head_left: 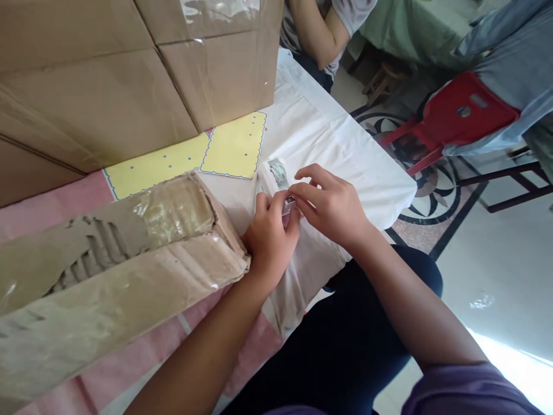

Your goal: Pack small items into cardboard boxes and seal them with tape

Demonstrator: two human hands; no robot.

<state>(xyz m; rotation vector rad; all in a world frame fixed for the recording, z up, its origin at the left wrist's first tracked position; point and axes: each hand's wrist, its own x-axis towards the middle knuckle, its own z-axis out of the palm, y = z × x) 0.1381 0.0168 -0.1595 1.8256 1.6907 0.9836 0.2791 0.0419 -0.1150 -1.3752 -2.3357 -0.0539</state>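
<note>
The left hand (270, 239) was curled in, its thumb and fingertips pinched on a small piece (289, 202) just above the bench. The right hand (330, 204) met it from the other side, with the thumb and forefinger closed on the same small piece and the remaining fingers spread loosely above. The piece was shiny and mostly covered by the fingers, so I could not tell what it was. It sat over the white cloth (341, 144) near the bench's corner. Just beyond the fingertips lay a white packet (266, 176) with a patterned roll (277, 171) on it. Two yellow cards (235, 147) with blue edging lay flat further back. A torn cardboard box (129, 259) wrapped in tape lay against the left wrist, on a pink cloth (43, 210). Large sealed cartons (108, 86) stood behind the cards. Another person's arm (319, 31) showed at the bench's far end, and a red chair (458, 112) stood on the patterned floor to the right.
</note>
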